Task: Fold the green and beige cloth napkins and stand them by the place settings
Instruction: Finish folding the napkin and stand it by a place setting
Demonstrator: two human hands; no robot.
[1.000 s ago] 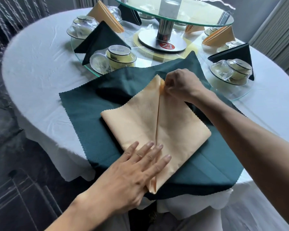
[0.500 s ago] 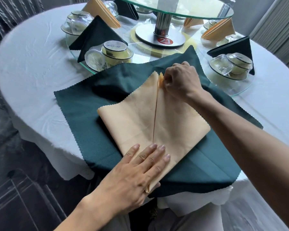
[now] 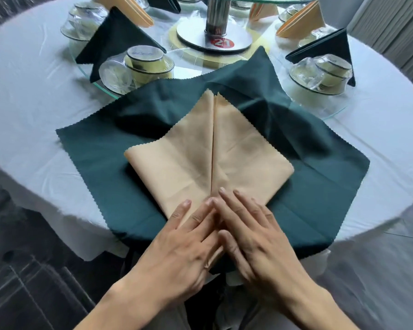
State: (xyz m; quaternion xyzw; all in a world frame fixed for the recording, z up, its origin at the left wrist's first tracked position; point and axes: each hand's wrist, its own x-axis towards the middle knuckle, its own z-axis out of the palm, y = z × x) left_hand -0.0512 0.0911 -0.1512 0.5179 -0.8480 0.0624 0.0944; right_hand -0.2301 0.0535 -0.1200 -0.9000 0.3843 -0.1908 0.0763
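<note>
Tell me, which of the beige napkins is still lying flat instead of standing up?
The beige napkin under both hands, lying flat on the spread green cloth. The other beige ones already stand folded by the cups farther back.

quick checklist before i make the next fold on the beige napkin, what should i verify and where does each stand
1. Both flaps of the beige napkin meet along the centre seam: ok, edges lie side by side.
2. Top points level: not quite ok, the two tips sit slightly apart and uneven.
3. Near corner pinned: ok, left hand and right hand lie flat on it, fingers straight.
4. Surface beneath smooth: not ok, the green napkin is rumpled at its far side.
5. Room ahead: ok, the wrapped bowl set sits beyond the green napkin's edge.
6. Near tip square: cannot tell, hidden by the hands.
</note>
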